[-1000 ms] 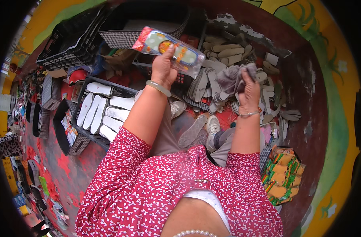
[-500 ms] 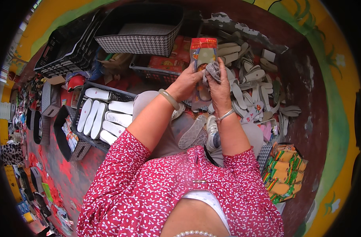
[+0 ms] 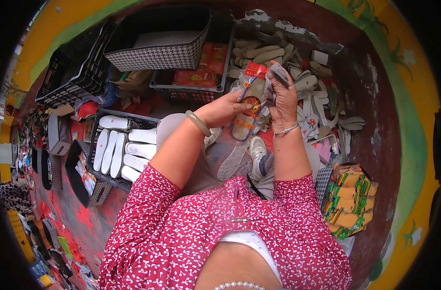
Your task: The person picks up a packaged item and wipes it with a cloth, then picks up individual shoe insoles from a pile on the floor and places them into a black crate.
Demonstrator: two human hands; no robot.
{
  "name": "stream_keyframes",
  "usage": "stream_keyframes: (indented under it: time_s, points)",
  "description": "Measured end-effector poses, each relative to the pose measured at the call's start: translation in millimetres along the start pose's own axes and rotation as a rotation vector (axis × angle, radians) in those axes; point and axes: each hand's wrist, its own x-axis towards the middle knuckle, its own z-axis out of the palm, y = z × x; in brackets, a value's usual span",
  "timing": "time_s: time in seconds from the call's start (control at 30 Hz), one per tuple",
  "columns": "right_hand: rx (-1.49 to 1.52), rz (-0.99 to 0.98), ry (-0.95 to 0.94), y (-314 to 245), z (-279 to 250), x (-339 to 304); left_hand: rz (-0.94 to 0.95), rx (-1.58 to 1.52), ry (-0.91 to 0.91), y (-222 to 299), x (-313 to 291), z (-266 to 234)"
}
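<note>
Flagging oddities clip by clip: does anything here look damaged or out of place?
Yes: the dark red wall looks flaked, showing pale patches. Beside it, loose insoles lie jumbled, unlike the white soles lined up in the black crate.

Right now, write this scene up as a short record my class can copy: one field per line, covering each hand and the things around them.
Left hand: grips a clear printed packet
Right hand: holds a grey cloth beside the packet; contact unclear
Left side: black crate of white insoles
Ahead: houndstooth basket; heap of loose insoles
Right side: orange-and-green packs
</note>
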Motion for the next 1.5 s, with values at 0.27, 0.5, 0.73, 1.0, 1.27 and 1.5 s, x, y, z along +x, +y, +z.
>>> stream_keyframes:
  time_s: [0.27, 0.5, 0.73, 1.0, 1.27, 1.5]
  points:
    - [0.007, -0.111, 0.325, 13, -35, 19, -0.077, -0.148, -0.123, -7, 8, -4]
    - [-0.127, 0.029, -0.109, -79, -41, 27, -0.055, -0.181, -0.128, -2, -9, -17]
    - [-0.490, 0.432, -0.511, -49, -27, -17, -0.213, 0.369, -0.292, -9, -3, -11]
    - [-0.716, 0.207, -0.208, -15, -30, -20, -0.095, 0.420, -0.178, -11, 2, -8]
    - [-0.781, -0.120, -0.106, -5, -32, -6, -0.125, 0.319, -0.126, -2, 1, -7]
    - [-0.420, -0.242, 0.428, -67, -105, 49, -0.085, 0.003, -0.138, -8, -2, -15]
